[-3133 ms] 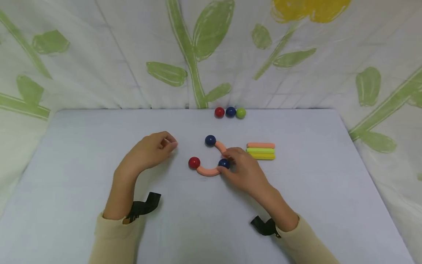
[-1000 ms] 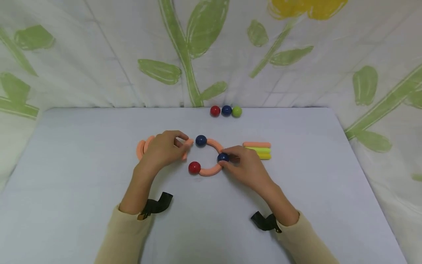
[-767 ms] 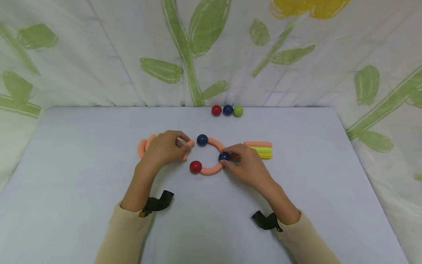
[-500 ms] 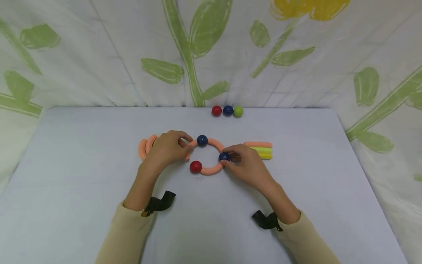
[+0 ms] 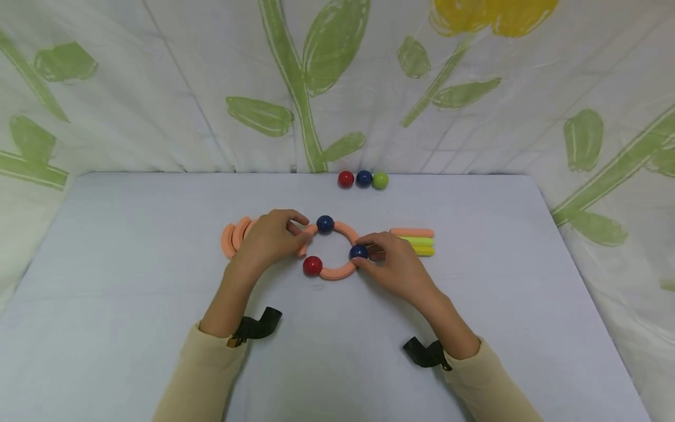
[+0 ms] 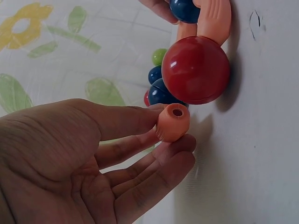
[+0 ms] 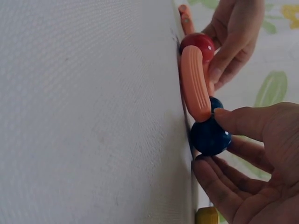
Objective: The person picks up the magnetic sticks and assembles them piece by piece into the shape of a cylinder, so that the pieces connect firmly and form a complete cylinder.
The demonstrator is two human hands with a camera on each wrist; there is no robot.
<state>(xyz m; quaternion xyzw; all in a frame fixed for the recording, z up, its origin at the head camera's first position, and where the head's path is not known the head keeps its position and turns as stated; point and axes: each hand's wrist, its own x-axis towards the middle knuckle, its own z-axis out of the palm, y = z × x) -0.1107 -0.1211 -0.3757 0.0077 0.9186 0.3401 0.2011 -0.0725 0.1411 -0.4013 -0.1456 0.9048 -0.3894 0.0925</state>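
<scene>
My left hand (image 5: 271, 237) pinches a curved orange rod (image 6: 172, 123) between thumb and fingers. One end of that rod meets the far blue ball (image 5: 325, 224); its other end, with a small hole, points toward the red ball (image 5: 313, 266) and stands apart from it. With thumb and fingertips, my right hand (image 5: 392, 264) holds the near blue ball (image 7: 211, 137). A curved orange rod (image 5: 345, 230) joins the two blue balls, and another curved orange rod (image 5: 337, 274) runs from the near blue ball to the red one.
Partly behind the left hand lie several curved orange rods (image 5: 228, 240). Straight rods, orange (image 5: 412, 232), light green (image 5: 420, 241) and yellow (image 5: 424, 251), lie beside the right hand. A red ball (image 5: 345, 179), blue ball (image 5: 364, 179) and green ball (image 5: 380, 180) line the table's far edge.
My left hand has moved right, and a curved orange rod now shows in its fingers, its end brought up to the far blue ball. The right hand keeps holding the near blue ball.
</scene>
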